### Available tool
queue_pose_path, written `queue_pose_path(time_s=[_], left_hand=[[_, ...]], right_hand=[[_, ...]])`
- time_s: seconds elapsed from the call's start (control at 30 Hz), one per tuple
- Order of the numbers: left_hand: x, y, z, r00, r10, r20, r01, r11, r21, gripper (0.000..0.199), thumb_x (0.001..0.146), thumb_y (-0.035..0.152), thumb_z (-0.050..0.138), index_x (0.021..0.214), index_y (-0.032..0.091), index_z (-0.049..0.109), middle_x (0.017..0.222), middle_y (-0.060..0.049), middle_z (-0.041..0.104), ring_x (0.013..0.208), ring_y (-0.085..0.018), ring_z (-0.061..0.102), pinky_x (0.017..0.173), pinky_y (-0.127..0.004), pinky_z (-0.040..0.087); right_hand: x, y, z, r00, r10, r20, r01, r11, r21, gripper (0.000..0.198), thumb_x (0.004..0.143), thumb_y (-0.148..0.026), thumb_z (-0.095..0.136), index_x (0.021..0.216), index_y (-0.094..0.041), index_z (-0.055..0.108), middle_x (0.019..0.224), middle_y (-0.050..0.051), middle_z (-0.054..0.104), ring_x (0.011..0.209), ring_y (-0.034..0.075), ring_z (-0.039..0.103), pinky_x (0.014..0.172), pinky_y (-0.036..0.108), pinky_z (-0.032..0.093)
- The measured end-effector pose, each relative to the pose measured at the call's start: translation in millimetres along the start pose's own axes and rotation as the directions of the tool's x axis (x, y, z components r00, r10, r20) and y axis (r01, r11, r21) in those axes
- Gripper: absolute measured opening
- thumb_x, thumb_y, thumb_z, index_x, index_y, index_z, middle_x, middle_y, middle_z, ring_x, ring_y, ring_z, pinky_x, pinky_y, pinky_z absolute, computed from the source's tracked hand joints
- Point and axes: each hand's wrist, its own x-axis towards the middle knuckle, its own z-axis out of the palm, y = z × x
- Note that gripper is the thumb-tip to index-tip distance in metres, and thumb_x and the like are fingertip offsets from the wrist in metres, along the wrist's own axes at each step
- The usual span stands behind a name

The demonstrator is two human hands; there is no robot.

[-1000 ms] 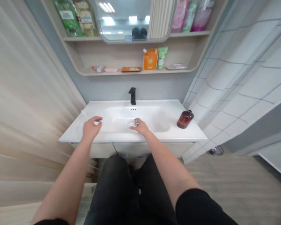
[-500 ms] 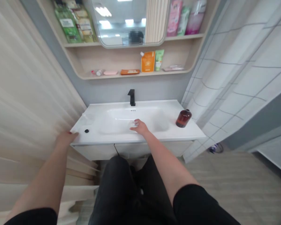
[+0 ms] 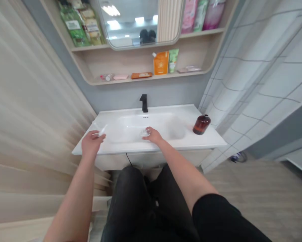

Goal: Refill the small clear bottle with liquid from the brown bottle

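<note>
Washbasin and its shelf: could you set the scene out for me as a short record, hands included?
Left hand: fingers around a slim whitish item, too blurred to identify
Right hand: holds a small clear object over the white basin
Faucet: black, behind the basin
Amber bottle: standing near the counter's right end
Lower shelf: orange pouch beside a green tube, among other items
Above: mirror with bottles on both sides

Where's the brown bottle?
In the head view, the brown bottle sits on the right end of the white counter, between the basin and the tiled wall.
</note>
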Motion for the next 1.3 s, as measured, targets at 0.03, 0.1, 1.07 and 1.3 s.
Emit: queue_pose_path(time_s=[0.03, 0.1, 1.07, 1.3], left_hand=[[-8, 8, 23, 0.988, 0.01, 0.154, 0.008, 0.993, -0.116, 0.057, 0.064, 0.051, 0.091, 0.109, 0.024, 0.067, 0.08, -0.001, 0.076, 0.077, -0.025, 0.078, 0.069, -0.034, 0.06], [-19, 20, 70, 0.937, 0.019, 0.35, 0.059, 0.976, -0.21, 0.06, 0.061, 0.053, 0.094, 0.104, 0.022, 0.066, 0.077, -0.003, 0.077, 0.077, -0.026, 0.078, 0.069, -0.035, 0.061], [-30, -4, 230, 0.754, 0.342, 0.561, -0.301, 0.939, -0.168, 0.03, 0.082, 0.039, 0.08, 0.108, 0.024, 0.078, 0.117, -0.009, 0.079, 0.112, -0.03, 0.074, 0.1, -0.046, 0.06], [-24, -11, 231, 0.82, 0.247, 0.517, -0.077, 0.942, -0.328, 0.053, 0.083, 0.043, 0.077, 0.132, 0.025, 0.065, 0.117, -0.009, 0.079, 0.114, -0.027, 0.075, 0.102, -0.044, 0.06]], right_hand=[[0, -1, 0, 1.0, -0.001, 0.003, 0.001, 1.0, -0.018, 0.067, 0.065, -0.039, 0.102, 0.123, -0.029, 0.07, 0.104, -0.002, 0.077, 0.098, 0.025, 0.075, 0.097, 0.042, 0.06], [-2, -4, -1, 1.0, -0.001, -0.004, 0.0, 0.995, -0.098, 0.069, 0.066, -0.037, 0.103, 0.125, -0.029, 0.069, 0.108, 0.001, 0.077, 0.101, 0.026, 0.075, 0.098, 0.042, 0.059], [-3, -11, -3, 0.984, -0.174, 0.03, 0.176, 0.982, -0.075, 0.06, 0.066, -0.03, 0.102, 0.119, -0.024, 0.074, 0.116, 0.004, 0.079, 0.109, 0.028, 0.073, 0.102, 0.039, 0.056], [-5, -15, -7, 0.998, -0.061, 0.001, 0.061, 0.998, 0.033, 0.064, 0.066, -0.032, 0.102, 0.123, -0.025, 0.073, 0.114, 0.003, 0.078, 0.104, 0.025, 0.074, 0.1, 0.04, 0.058]])
